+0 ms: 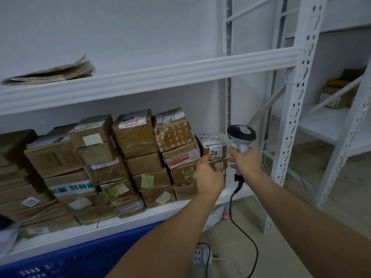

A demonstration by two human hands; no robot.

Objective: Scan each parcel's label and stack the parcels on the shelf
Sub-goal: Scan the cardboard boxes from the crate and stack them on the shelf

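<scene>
A small brown parcel (211,141) with a white label reading "218" sits on top of the rightmost stack on the white shelf (140,223). My left hand (208,174) is up against that stack, its thumb touching the small parcel's lower front corner. Its fingers lie loosely in front of the box below. My right hand (248,161) grips the handle of a grey and black barcode scanner (242,133). It is just right of the small parcel, head up, with a finger stretched toward the parcel's side. Several stacks of taped cardboard parcels (138,137) fill the shelf to the left.
A blue plastic crate (80,255) stands below the shelf edge. The scanner's cable hangs to the floor near a power strip (200,255). A perforated upright post (297,109) bounds the shelf on the right. Flattened cardboard (52,75) lies on the upper shelf, and more boxes (337,93) sit on a neighbouring rack.
</scene>
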